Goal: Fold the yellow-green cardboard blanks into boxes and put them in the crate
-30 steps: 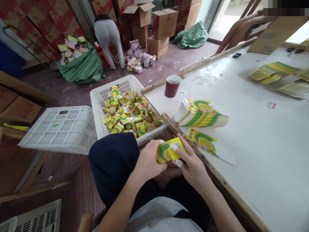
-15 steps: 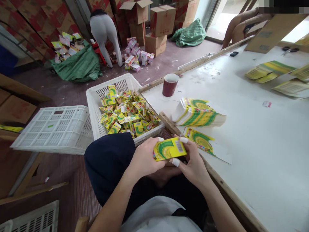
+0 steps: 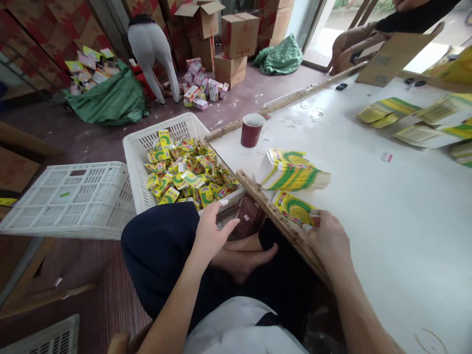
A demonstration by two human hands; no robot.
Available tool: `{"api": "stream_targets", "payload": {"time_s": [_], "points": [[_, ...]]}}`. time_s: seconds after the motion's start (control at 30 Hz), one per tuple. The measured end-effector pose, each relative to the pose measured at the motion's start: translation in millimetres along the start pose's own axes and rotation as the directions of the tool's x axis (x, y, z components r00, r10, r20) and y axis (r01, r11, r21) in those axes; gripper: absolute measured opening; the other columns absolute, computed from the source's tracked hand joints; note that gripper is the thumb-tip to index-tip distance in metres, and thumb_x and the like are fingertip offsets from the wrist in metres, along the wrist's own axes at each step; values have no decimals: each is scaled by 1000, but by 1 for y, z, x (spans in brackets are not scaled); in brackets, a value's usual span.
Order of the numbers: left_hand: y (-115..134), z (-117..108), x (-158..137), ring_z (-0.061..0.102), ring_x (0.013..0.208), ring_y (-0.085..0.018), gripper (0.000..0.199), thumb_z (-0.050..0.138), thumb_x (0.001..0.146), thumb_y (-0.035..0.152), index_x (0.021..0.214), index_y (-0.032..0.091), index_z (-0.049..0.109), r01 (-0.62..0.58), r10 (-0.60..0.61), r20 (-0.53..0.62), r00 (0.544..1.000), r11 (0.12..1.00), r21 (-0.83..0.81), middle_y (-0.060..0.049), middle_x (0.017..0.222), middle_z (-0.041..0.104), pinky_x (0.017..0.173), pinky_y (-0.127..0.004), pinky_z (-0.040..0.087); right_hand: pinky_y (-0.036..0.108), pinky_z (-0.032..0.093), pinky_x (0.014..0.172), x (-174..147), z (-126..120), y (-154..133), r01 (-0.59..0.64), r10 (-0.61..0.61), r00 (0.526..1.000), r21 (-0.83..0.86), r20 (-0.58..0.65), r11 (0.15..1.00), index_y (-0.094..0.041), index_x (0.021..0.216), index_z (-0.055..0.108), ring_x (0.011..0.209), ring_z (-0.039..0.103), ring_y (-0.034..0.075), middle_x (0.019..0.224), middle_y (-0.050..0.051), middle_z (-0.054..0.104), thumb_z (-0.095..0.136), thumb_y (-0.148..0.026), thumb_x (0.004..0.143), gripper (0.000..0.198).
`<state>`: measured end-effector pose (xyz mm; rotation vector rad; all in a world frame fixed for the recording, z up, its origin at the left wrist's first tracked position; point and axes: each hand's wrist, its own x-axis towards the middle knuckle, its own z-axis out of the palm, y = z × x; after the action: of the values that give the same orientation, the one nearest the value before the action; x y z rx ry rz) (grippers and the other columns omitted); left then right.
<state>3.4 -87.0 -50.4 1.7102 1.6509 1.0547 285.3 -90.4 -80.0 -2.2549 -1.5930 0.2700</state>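
Observation:
My left hand is open above my knee, thumb and fingers apart, beside the near edge of a white plastic crate. Inside the crate lies a heap of small yellow-green boxes. At the wooden table edge, my right hand pinches the near end of a flat yellow-green carton; white wraps cover some fingertips. Just behind that carton, a stack of flat cartons rests on the white tabletop.
A dark red cup stands near the table's left edge. More flat cartons and scissors lie farther right. An upturned white crate is at left. Two people are beyond, near cardboard boxes and green sacks.
The small yellow box held between both hands is no longer in them. My left hand has opened and moved left; my right hand has moved right onto the flat carton. The view has shifted slightly.

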Motion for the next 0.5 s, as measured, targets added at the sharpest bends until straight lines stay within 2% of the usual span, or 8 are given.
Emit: {"api": "stream_targets", "payload": {"time_s": [0.1, 0.13, 0.2, 0.27, 0.33, 0.37, 0.43, 0.5], "points": [[2, 5, -6, 62, 113, -27, 36, 71, 76, 31, 109, 19, 63, 88, -70, 128, 989, 985, -147, -11, 115, 69, 103, -47, 45, 41, 50, 70, 0, -10, -1, -156, 175, 983, 244, -59, 957, -23, 94, 49, 74, 63, 26, 82, 4, 64, 62, -22, 69, 29], [3, 6, -8, 62, 113, -27, 37, 72, 75, 32, 109, 19, 63, 128, -92, 179, 980, 972, -199, -11, 116, 68, 103, -47, 45, 41, 51, 69, -1, -14, -2, -170, 220, 971, 371, -96, 913, -24, 95, 47, 71, 62, 25, 78, 1, 62, 66, -26, 67, 34], [7, 12, -10, 61, 115, -28, 50, 76, 71, 40, 114, 19, 59, 214, -117, 287, 951, 917, -336, -13, 121, 67, 102, -48, 46, 39, 52, 68, -5, -20, -9, -101, 233, 962, 601, -145, 793, -26, 100, 44, 67, 61, 22, 74, -3, 58, 74, -33, 63, 49], [15, 23, -13, 58, 121, -30, 76, 80, 61, 56, 122, 19, 52, 275, -97, 348, 933, 816, -509, -16, 129, 61, 100, -46, 48, 36, 53, 64, -14, -22, -26, 2, 113, 988, 738, -106, 675, -27, 107, 43, 65, 62, 20, 74, -5, 57, 79, -34, 60, 59], [26, 36, -14, 56, 122, -30, 89, 73, 57, 73, 125, 20, 49, 284, -78, 325, 942, 699, -656, -17, 132, 58, 96, -44, 51, 33, 54, 61, -30, -19, -51, 39, -117, 993, 821, 34, 570, -27, 112, 44, 64, 63, 18, 77, -4, 60, 78, -34, 66, 57], [31, 41, -14, 58, 119, -29, 86, 63, 62, 80, 122, 20, 49, 283, -100, 290, 952, 654, -701, -15, 128, 60, 93, -42, 52, 31, 55, 61, -40, -17, -65, 17, -237, 964, 861, 121, 508, -28, 114, 45, 65, 63, 17, 79, -2, 61, 76, -34, 70, 54], [41, 47, -13, 64, 104, -25, 73, 39, 75, 83, 111, 22, 51, 278, -203, 193, 960, 602, -749, -11, 107, 65, 85, -40, 55, 30, 56, 64, -59, -11, -91, -99, -427, 865, 923, 264, 371, -28, 118, 45, 71, 65, 17, 84, 0, 64, 71, -37, 78, 49], [45, 47, -10, 64, 83, -20, 63, 23, 84, 78, 99, 23, 50, 252, -322, 58, 945, 601, -759, -6, 85, 61, 75, -36, 55, 30, 57, 69, -72, -5, -110, -159, -497, 810, 932, 312, 327, -27, 120, 46, 79, 66, 18, 89, 2, 64, 71, -38, 79, 50]]}}
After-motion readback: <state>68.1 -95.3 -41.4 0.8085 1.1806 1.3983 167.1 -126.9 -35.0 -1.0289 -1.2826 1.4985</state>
